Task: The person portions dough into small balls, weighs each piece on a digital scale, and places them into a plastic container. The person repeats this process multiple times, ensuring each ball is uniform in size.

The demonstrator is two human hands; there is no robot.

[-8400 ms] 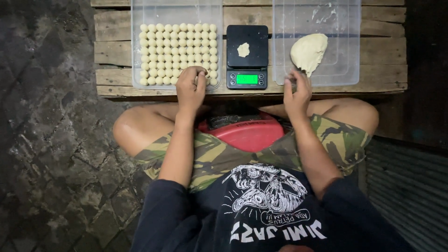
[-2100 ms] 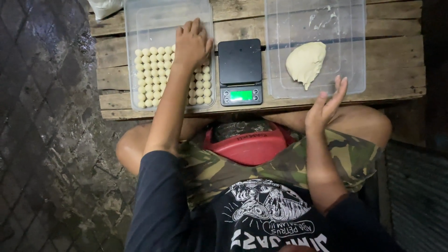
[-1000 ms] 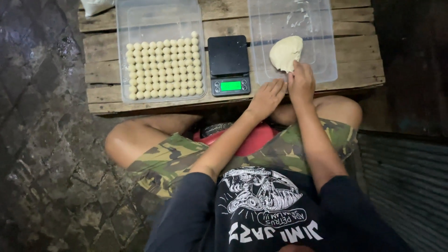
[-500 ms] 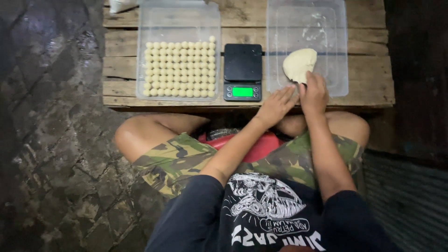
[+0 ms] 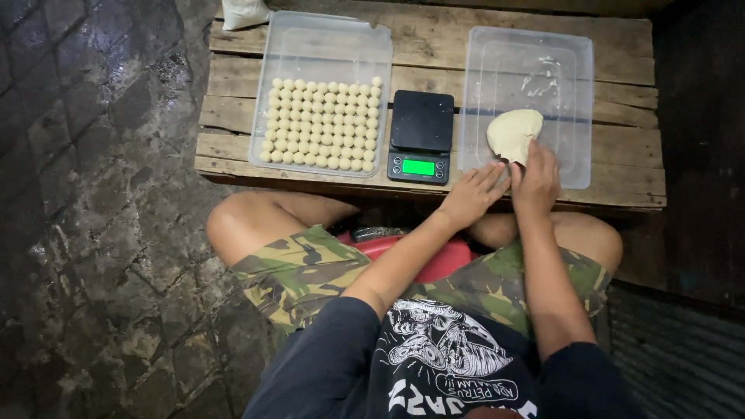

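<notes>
1. Both hands meet at the near edge of the dough lump (image 5: 514, 133): my right hand (image 5: 535, 183) pinches its lower tip with the fingers drawn together, and my left hand (image 5: 471, 197) lies just beside it, fingers loosely extended toward the same spot. I cannot tell whether the left fingertips touch the dough.
2. I see the wooden pallet table (image 5: 434, 43) carrying everything.
3. On its right, the clear plastic tray (image 5: 570, 93) holds the dough lump in its near half.
4. On the left, a second clear tray (image 5: 326, 39) holds rows of small dough balls (image 5: 322, 124).
5. Between the trays stands a black digital scale (image 5: 421, 135) with a lit green display.
</notes>
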